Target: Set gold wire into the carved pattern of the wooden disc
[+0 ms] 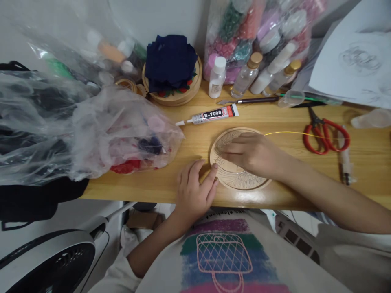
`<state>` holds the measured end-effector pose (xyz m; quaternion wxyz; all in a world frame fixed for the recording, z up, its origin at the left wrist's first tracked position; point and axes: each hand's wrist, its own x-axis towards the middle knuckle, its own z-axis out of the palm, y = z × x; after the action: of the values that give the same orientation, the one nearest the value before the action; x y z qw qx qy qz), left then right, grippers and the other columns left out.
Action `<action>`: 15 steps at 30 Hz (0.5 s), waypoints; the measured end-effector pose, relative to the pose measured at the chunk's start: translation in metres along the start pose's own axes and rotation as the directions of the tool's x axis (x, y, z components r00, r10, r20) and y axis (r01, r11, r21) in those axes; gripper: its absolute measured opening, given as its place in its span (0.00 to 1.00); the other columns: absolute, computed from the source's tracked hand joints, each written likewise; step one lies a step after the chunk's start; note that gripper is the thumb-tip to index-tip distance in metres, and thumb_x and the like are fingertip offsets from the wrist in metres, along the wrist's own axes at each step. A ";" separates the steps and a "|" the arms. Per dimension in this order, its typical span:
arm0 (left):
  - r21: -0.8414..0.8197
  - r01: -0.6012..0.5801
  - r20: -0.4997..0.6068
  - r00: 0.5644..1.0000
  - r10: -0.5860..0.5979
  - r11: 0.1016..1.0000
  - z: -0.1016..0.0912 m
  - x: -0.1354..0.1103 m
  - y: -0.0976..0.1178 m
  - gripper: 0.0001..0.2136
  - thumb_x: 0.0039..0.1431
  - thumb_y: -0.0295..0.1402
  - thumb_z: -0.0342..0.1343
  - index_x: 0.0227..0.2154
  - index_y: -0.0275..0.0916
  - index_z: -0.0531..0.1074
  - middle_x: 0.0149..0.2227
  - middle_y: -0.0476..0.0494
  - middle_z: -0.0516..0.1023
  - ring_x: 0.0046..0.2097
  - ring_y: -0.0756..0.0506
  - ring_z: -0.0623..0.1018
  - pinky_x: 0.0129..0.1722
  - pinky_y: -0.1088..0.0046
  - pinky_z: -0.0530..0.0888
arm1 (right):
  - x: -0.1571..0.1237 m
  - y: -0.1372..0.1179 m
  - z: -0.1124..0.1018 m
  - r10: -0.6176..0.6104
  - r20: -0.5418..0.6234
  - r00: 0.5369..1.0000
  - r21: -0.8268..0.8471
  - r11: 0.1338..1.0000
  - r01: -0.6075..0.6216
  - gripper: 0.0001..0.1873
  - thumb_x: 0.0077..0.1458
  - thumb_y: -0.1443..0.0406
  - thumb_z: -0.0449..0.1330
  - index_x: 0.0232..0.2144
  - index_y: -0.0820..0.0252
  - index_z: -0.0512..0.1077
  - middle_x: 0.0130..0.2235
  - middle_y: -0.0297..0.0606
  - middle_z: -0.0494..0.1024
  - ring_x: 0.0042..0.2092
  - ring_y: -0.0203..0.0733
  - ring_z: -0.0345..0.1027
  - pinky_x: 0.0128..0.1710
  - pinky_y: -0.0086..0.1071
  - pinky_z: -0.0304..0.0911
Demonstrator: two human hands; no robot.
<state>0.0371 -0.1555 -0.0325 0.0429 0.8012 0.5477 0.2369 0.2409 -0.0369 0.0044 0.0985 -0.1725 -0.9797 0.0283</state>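
Note:
A round wooden disc with a raised rim and fine line patterns lies flat on the table. My right hand is over its upper middle, fingers pressed together in a pinch. A thin yellow wire runs from behind this hand to the right; the fingers hide its other end. My left hand rests at the disc's left edge, fingers apart, its thumb side touching the rim.
A B-7000 glue tube lies behind the disc. Red-handled pliers are to the right. Small bottles, a dark-handled knife and a round box with dark blue fabric stand or lie behind. A plastic bag fills the left.

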 end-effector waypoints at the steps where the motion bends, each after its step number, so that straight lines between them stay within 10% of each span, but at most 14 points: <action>1: -0.001 -0.002 0.003 1.000 0.002 1.000 0.000 0.000 0.000 0.15 0.68 0.34 0.50 0.53 0.41 0.75 0.53 0.33 0.71 0.54 0.36 0.71 0.54 0.56 0.68 | 0.000 0.000 0.000 0.000 -0.001 1.000 0.003 1.000 0.000 0.21 0.69 0.68 0.46 0.38 0.62 0.79 0.38 0.42 0.81 0.38 0.42 0.71 0.40 0.38 0.64; 15: -0.111 0.029 0.047 0.999 -0.023 0.993 -0.002 0.001 -0.005 0.16 0.68 0.31 0.48 0.54 0.42 0.75 0.54 0.35 0.68 0.55 0.37 0.69 0.54 0.54 0.68 | 0.003 0.001 0.000 0.033 0.032 0.999 0.046 0.998 -0.035 0.23 0.70 0.67 0.43 0.35 0.61 0.78 0.35 0.42 0.79 0.39 0.43 0.71 0.41 0.39 0.64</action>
<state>0.0319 -0.1526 -0.0321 0.1031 0.7956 0.5430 0.2482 0.2382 -0.0351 0.0049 0.0867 -0.1862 -0.9771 0.0555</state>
